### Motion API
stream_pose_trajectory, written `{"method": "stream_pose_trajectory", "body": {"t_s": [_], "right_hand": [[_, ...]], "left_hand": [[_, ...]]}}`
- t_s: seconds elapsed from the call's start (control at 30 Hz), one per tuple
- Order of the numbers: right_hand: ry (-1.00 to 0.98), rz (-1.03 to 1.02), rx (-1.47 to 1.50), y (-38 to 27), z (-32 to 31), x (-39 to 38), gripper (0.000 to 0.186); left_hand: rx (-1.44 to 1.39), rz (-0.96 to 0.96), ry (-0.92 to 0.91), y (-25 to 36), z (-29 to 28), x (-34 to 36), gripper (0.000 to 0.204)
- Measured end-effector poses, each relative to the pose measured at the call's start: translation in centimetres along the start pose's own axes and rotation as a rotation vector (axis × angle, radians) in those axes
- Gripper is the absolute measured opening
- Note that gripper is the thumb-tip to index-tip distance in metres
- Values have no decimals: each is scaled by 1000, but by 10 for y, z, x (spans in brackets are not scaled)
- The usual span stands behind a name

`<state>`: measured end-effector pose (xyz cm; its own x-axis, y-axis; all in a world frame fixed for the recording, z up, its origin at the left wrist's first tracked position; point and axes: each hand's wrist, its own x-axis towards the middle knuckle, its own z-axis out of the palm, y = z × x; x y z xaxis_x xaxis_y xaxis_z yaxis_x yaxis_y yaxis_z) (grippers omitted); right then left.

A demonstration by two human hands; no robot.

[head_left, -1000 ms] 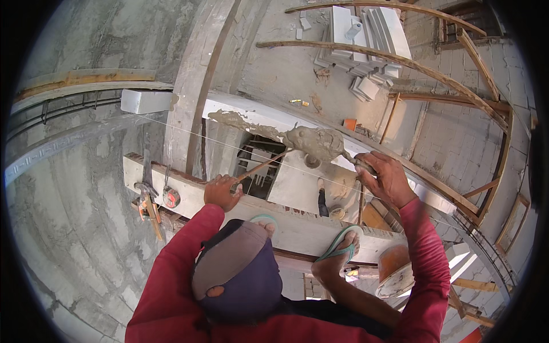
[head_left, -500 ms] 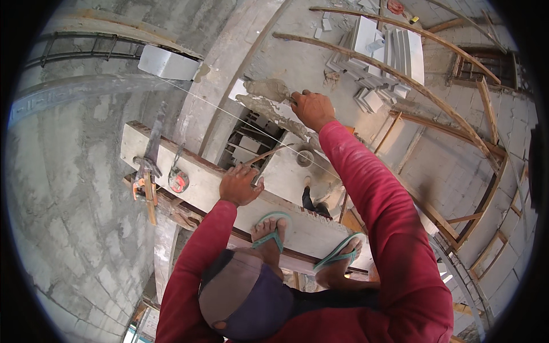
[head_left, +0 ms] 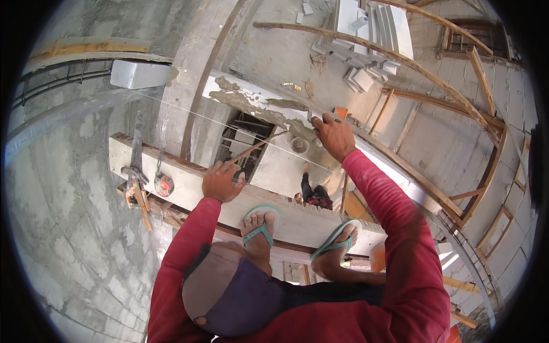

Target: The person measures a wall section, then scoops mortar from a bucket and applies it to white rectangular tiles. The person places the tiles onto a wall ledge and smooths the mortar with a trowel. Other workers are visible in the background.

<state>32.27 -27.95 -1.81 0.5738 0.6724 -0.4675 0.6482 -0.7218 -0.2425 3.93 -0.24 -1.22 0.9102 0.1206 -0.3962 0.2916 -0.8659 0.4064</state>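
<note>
My right hand (head_left: 336,136) is closed round the handle of a trowel (head_left: 289,104), whose blade is seen nearly edge-on. The blade lies over wet grey mortar (head_left: 240,98) spread along the top of a white block course (head_left: 216,81). My left hand (head_left: 222,182) is over the far edge of a long plank (head_left: 189,184), fingers apart and thumb out, with nothing seen in it. Whether it touches the plank is unclear. Both my feet (head_left: 260,228), in green flip-flops, stand on this plank. A taut string (head_left: 211,118) crosses between the plank and the mortar.
A hammer (head_left: 135,171) and a red tape measure (head_left: 164,184) lie on the plank's left end. Far below are a bucket (head_left: 299,144), a wooden stick (head_left: 251,150) and another person (head_left: 314,191). White blocks (head_left: 360,80) are stacked beyond; curved timber (head_left: 366,43) spans the right.
The trowel has swung from over the mortar's left part toward its right end, turning edge-on and leaving mortar behind. My right hand moved right and nearer. The view shifted slightly.
</note>
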Motion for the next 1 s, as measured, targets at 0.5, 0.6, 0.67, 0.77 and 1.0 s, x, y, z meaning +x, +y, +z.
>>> {"method": "stream_pose_trajectory", "body": {"t_s": [0.5, 0.6, 0.67, 0.77, 1.0], "right_hand": [[168, -43, -12, 54, 28, -89, 29], [-48, 37, -56, 67, 23, -99, 30], [9, 26, -33, 75, 17, -95, 33], [-23, 77, 93, 78, 11, -67, 36], [-31, -90, 277, -8, 31, 130, 41]], "left_hand": [[9, 69, 78, -1, 2, 1, 26], [-36, 50, 120, -13, 5, 6, 26], [-81, 55, 273, -20, 7, 3, 26], [7, 1, 248, -36, -1, -2, 24], [-18, 43, 304, -42, -11, -4, 23]]}}
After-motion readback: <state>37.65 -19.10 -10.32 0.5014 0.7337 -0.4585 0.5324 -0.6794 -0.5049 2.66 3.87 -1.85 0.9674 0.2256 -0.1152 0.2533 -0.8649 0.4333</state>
